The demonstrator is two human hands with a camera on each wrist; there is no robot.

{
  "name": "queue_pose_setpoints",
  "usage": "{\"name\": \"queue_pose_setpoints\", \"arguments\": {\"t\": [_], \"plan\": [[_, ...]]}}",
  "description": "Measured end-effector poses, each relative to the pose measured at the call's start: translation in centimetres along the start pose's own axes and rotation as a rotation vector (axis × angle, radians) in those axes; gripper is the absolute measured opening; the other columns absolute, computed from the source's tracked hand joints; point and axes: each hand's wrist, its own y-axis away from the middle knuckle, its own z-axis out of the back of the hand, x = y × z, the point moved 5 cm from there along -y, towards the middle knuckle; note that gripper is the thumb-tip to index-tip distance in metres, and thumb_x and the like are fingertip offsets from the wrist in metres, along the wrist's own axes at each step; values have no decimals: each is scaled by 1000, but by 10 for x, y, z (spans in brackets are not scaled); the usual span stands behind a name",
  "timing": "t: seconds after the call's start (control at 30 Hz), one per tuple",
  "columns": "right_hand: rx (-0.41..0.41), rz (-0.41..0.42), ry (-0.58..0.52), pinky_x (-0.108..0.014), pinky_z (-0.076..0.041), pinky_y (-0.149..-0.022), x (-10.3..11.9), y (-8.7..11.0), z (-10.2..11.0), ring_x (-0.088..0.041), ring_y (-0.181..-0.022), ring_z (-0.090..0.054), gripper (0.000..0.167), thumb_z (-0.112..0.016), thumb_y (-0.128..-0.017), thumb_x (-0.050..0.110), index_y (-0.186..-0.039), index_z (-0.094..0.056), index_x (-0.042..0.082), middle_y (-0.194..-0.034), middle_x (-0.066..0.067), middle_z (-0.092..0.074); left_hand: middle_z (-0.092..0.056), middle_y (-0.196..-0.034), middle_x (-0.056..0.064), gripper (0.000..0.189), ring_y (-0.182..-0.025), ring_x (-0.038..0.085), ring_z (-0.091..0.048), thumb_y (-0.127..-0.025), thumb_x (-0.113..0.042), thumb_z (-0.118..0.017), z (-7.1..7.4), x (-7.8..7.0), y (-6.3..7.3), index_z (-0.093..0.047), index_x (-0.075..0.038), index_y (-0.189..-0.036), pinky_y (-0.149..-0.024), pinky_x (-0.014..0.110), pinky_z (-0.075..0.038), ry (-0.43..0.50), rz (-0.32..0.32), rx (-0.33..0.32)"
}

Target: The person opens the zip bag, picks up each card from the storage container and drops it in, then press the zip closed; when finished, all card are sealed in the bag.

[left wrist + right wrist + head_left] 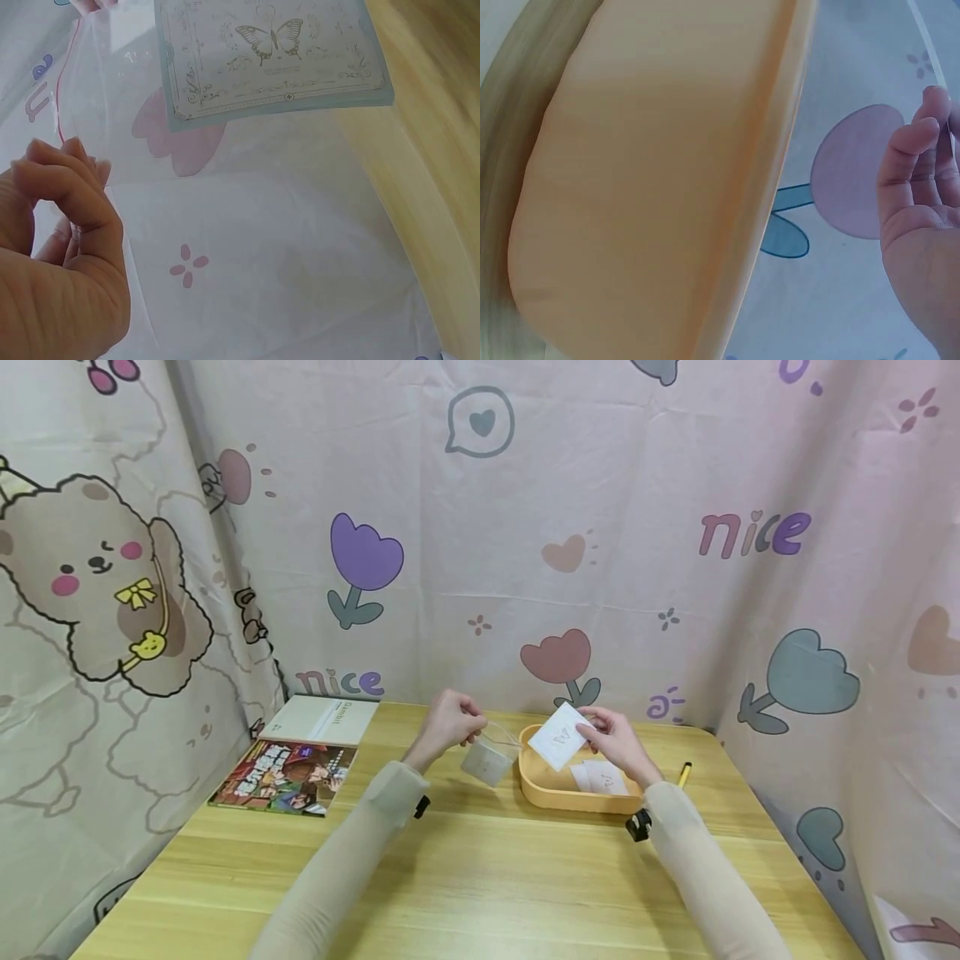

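My left hand [452, 720] pinches the edge of a clear zip bag [504, 737]; its red seal line shows in the left wrist view. A pale butterfly-print card [277, 60] with blue-green edges hangs below that hand, overlapping the bag. To the right, my right hand [617, 739] grips a white printed card [558, 737] between thumb and fingers, tilted above the orange tray [555, 800]. Only the thin edge of what it holds shows past the curled right fingers [907, 161] in the right wrist view.
More white printed cards [603, 778] lie inside the tray. A yellow pen [685, 774] is on the table to the right of it. At the back left lie a colourful comic-style book [285, 777] and a pale book [322, 720]. A patterned curtain [450, 568] hangs behind the table.
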Motion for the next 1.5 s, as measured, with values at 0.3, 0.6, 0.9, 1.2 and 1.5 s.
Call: {"name": "queue_pose_setpoints", "arguments": {"t": [0.3,0.6,0.9,1.2,1.5], "plan": [[-7,32,-32,-23,-54,-55,18,3,-6,-9,-60,-62,39,-65,-93,11,-129,-57,-5,-86,-16,-70,-69,-64,7,9,-48,15,-60,-82,-5,-68,0,1,2,-72,-5,-74,-53,41,-59,10,15,-3],[-113,75,-75,-24,-55,-57,31,4,-3,-14,-59,-62,39,-66,-94,15,-128,-59,-3,-74,4,-69,-68,-64,8,8,-49,15,-60,-82,-5,-69,0,0,3,-72,-4,-75,-44,25,-53,6,26,-8],[-153,150,-335,-32,-62,-62,52,9,-14,-19,-62,-70,39,-66,-88,-5,-124,-57,-15,-80,-1,-75,-68,-64,7,8,-49,16,-60,-82,-6,-70,-2,0,4,-72,-4,-74,-51,36,-59,0,26,-4],[-249,271,-450,-30,-62,-62,69,14,-25,-13,-65,-70,39,-67,-86,-7,-123,-57,-16,-81,0,-75,-68,-63,7,7,-48,15,-60,-81,-6,-71,-3,-1,5,-72,-3,-75,-45,25,-54,4,17,4],[-305,316,-413,-28,-61,-64,72,15,-44,-11,-68,-70,38,-67,-85,-10,-122,-58,-16,-91,-20,-73,-68,-61,6,10,-46,15,-60,-80,-7,-70,-2,-4,4,-71,-5,-71,-47,30,-57,-15,5,5]]}}
